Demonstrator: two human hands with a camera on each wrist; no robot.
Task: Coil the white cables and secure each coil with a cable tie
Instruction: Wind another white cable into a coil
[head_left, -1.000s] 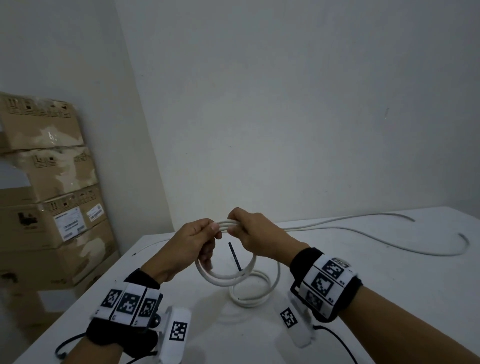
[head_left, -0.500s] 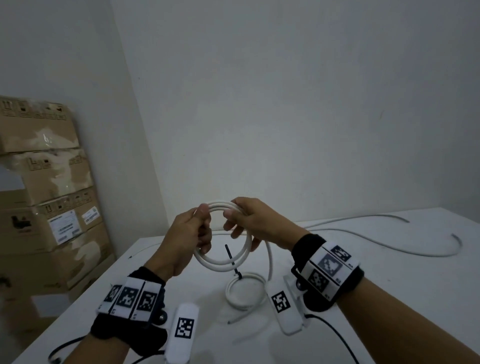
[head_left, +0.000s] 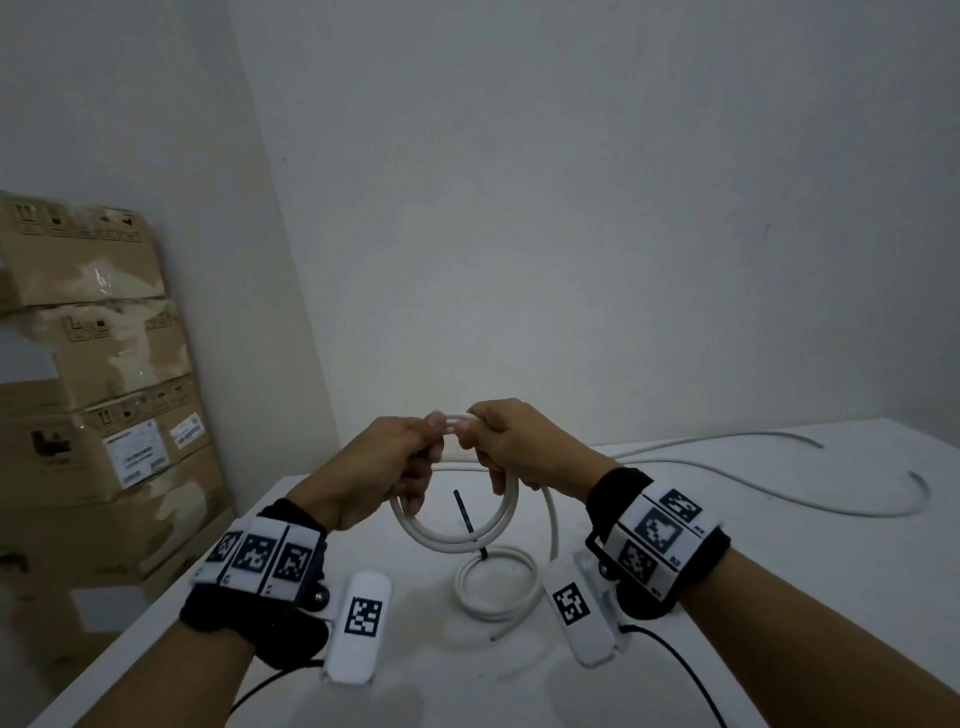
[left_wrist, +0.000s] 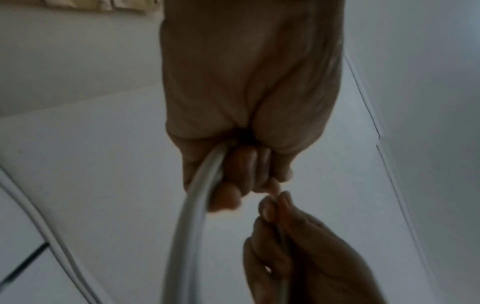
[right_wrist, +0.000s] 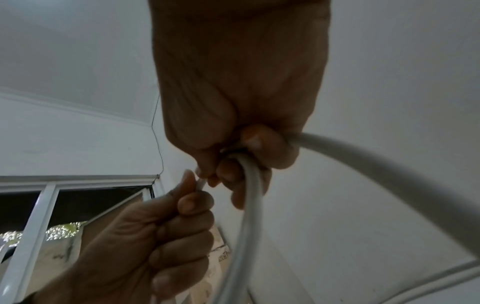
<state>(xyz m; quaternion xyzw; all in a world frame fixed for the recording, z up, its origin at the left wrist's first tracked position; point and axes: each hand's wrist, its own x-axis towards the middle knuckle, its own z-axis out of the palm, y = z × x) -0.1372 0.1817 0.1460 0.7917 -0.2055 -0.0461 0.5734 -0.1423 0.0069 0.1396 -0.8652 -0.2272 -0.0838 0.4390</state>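
White cable (head_left: 457, 535) looped in a hanging coil, gripped at its top by left hand (head_left: 382, 467) and right hand (head_left: 511, 447), fingers curled round. Below the grip, tied coil (head_left: 496, 587) with black cable tie (head_left: 466, 519) on white table (head_left: 779, 571).

stacked cardboard boxes (head_left: 93, 395) beside white table (head_left: 779, 597)

Hands: two, left hand (head_left: 387, 462) and right hand (head_left: 511, 444). White cable coils: two, one held coil (head_left: 457, 535) raised above the worktop (head_left: 779, 571) and one tied coil (head_left: 496, 584) lying on it. Black cable tie (head_left: 465, 517): one, on the lying coil. Loose cable run (head_left: 727, 475): one. Cardboard boxes (head_left: 88, 364): at least four, stacked.
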